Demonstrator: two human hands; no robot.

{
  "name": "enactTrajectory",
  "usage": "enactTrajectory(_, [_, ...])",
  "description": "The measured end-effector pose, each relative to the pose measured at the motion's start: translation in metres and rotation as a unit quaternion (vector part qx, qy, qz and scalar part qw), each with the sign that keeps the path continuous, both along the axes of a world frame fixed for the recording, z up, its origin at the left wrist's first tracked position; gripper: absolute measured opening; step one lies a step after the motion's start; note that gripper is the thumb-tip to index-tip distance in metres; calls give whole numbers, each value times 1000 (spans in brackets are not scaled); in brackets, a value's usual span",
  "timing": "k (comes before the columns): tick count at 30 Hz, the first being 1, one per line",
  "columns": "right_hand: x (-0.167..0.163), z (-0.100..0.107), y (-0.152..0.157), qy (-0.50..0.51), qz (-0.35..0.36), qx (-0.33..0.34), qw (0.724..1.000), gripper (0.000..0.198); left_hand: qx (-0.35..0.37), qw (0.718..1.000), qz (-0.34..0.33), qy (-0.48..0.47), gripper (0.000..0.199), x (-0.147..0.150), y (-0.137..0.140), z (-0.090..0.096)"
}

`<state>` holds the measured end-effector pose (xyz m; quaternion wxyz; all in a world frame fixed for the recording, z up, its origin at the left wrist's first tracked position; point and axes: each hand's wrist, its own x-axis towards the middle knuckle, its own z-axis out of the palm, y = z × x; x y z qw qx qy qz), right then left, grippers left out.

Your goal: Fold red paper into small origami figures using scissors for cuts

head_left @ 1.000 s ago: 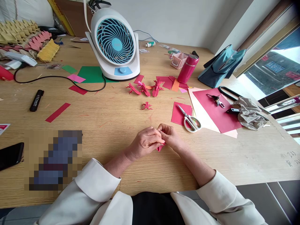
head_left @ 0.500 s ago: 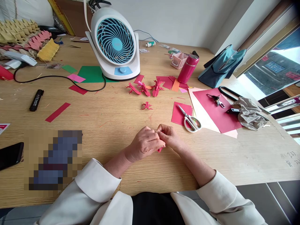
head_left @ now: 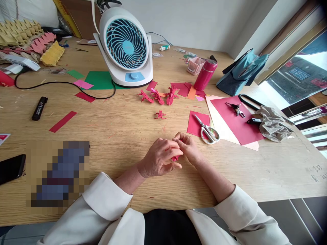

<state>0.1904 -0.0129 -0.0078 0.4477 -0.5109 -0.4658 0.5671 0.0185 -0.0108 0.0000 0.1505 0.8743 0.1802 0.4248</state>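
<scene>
A small piece of folded red paper [head_left: 175, 158] shows between my two hands, mostly covered by fingers. My right hand [head_left: 189, 149] is closed in a pinch on it. Close beside, my left hand [head_left: 159, 158] has its thumb apart from its fingers, which curve over the paper; I cannot tell whether they touch it. Beyond the hands sits a small red origami figure [head_left: 160, 115]. Farther back, several similar red origami figures [head_left: 157, 96] stand in a row. White-handled scissors [head_left: 208, 131] lie on a stack of red paper squares [head_left: 193, 123] to the right.
A white fan [head_left: 126, 44] stands at the back, its black cable [head_left: 63, 82] running left. A pink bottle [head_left: 205, 75] and a blue bag [head_left: 237, 75] are at the back right. Large red paper [head_left: 236, 122] lies right; a black marker [head_left: 40, 108] and a phone [head_left: 11, 169] lie left.
My left thumb has moved down and away from the other fingers, uncovering more of the red paper. My right hand has shifted slightly up and still pinches.
</scene>
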Motion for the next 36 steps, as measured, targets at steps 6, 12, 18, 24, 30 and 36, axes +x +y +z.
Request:
enactTrajectory(6, [1,-9,1,-25,-36,46,998,42,-238,962,118,-67,24,1,6,-6])
enactTrajectory(12, [-2,-7,-3,-113,-48,117,985,34,-369,920,123,-36,37,9,7,-17])
enactTrajectory(18, [-5,-8,-3,-94,-28,130,987,31,-347,925,153,-4,23,9,6,-19])
enactTrajectory(24, [0,-12,0,-68,-23,121,990,35,-379,915,136,29,3,6,8,-12])
enactTrajectory(30, [2,-10,-2,-129,-3,159,979,30,-348,925,143,47,15,6,9,-16])
enactTrajectory(36, [3,-6,-2,-166,-5,188,968,29,-316,936,141,56,11,6,8,-17])
